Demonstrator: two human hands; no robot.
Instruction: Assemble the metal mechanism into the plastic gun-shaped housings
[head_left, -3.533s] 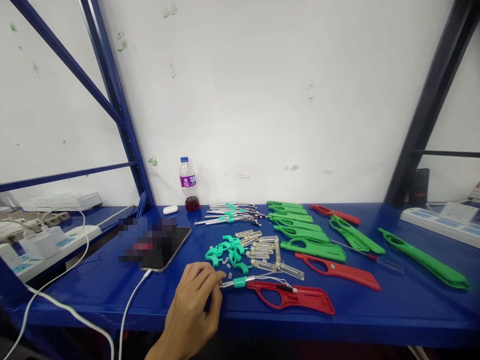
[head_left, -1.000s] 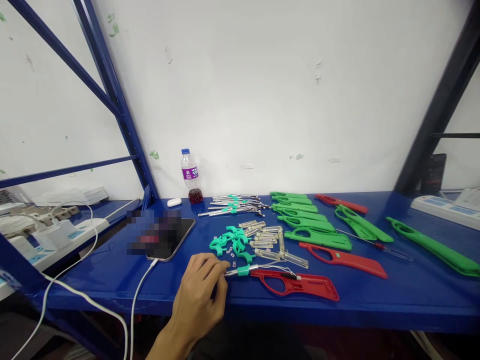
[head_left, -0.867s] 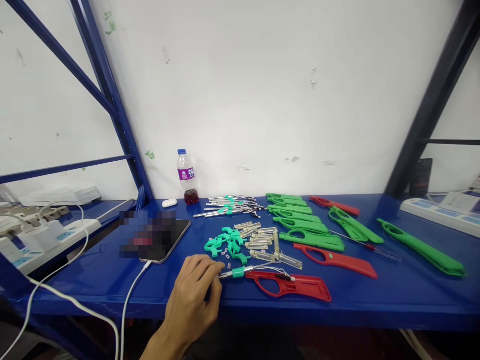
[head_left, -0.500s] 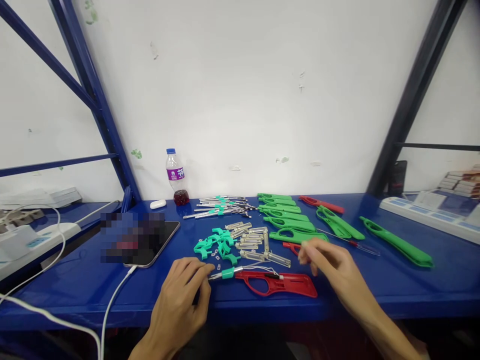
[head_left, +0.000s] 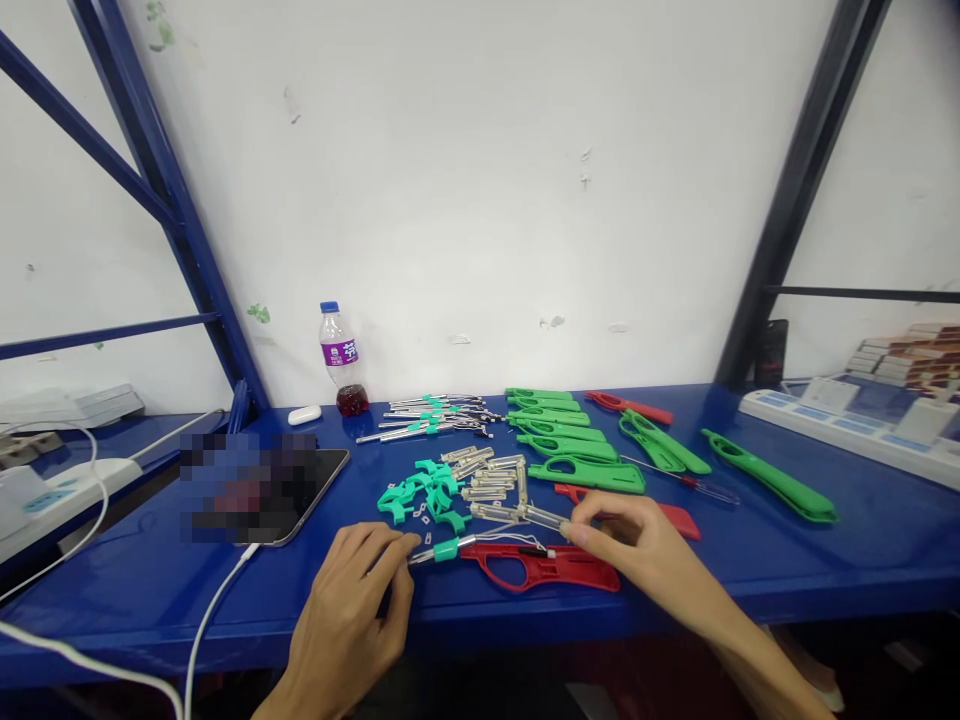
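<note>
Currently, the red half-shell (head_left: 576, 571) lies with its hollow side up at the near edge of the blue tabletop (head_left: 750, 560), between the two hands. At its left end is a metal rod (head_left: 425, 555) with a teal collar (head_left: 445, 549), and thin white wires (head_left: 510, 537) run from it along the shell. The left hand (head_left: 352, 590) has its thumb and forefinger closed on the left end of this rod. The right hand (head_left: 637, 540) is half curled, with thumb and forefinger almost together at the right end of a clear part (head_left: 544, 517); whether they grip it, I cannot tell. Behind this hand, a second red shell (head_left: 681, 520) is partly hidden. Farther lie other clear parts (head_left: 491, 483), with small teal pieces (head_left: 431, 485) to their left. Beyond, green shells (head_left: 562, 448) are arranged in a row, and further rods (head_left: 405, 433) lie left of them. On the far left a bottle (head_left: 341, 360) stands upright near the wall.
</note>
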